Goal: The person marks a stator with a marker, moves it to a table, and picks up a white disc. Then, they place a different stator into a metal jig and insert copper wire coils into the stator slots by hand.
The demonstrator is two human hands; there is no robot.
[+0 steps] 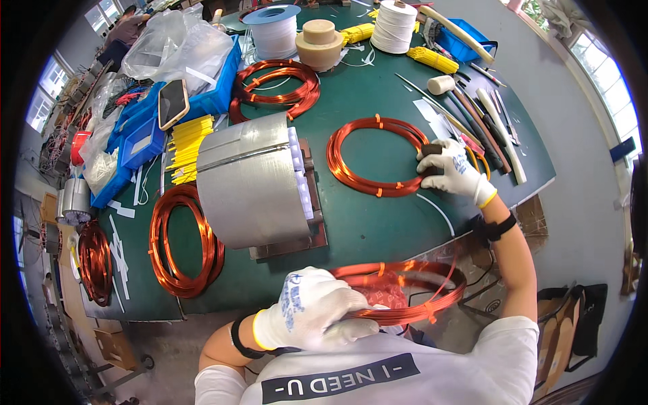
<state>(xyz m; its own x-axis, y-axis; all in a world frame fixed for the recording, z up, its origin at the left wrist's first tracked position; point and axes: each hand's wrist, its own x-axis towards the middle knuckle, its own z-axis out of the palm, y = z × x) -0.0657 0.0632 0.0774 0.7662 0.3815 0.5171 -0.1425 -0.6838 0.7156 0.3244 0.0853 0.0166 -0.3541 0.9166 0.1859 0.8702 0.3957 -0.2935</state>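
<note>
My left hand point(314, 307), in a white glove, is closed around one side of a coil of copper wire point(405, 315). This coil hangs in front of my body, off the near table edge, with orange ties around it. My right hand point(451, 169), also gloved and with dark fingertips, grips the right side of another tied copper wire coil point(335, 154) lying on the green table. Left of that coil, a large grey metal stator core point(250, 185) lies on its side, white slot liners showing at its right end.
More copper wire coils lie left of the core point(156, 250) and behind it point(236, 101). Yellow sticks point(189, 148), a phone point(173, 104) and blue bins point(142, 143) stand at the left. White spools point(395, 27) are at the back; rods and tools point(486, 121) lie right.
</note>
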